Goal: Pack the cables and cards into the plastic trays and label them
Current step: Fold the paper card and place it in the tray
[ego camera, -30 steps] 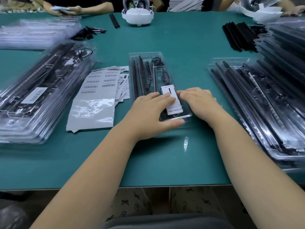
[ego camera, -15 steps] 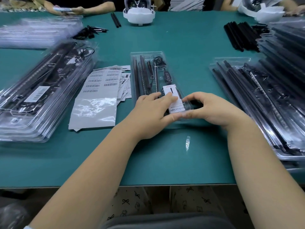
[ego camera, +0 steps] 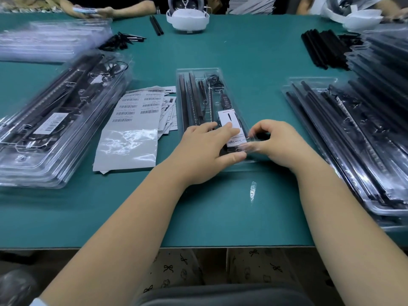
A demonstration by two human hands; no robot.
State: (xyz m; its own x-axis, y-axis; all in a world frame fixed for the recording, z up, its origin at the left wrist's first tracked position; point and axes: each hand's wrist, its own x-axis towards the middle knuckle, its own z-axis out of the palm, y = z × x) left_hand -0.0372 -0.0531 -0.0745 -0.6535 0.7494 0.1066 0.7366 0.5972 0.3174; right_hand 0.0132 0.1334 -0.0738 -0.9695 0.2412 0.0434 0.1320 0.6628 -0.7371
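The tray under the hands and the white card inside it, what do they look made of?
The tray looks like thin clear moulded plastic, glossy: the black strips show through it and its rim catches glare. The white card looks like matte printed paper or thin card: flat, opaque, with dark print and no shine. The left hand rests on the tray while the right hand pinches its near edge.

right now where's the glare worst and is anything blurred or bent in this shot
Head view: glare is strongest on the shiny label backing sheet and on the clear tray stacks at left and right; the far-left tray pile is smeared soft; the wide lens bows the table edge; the card between both hands reads fairly sharp.
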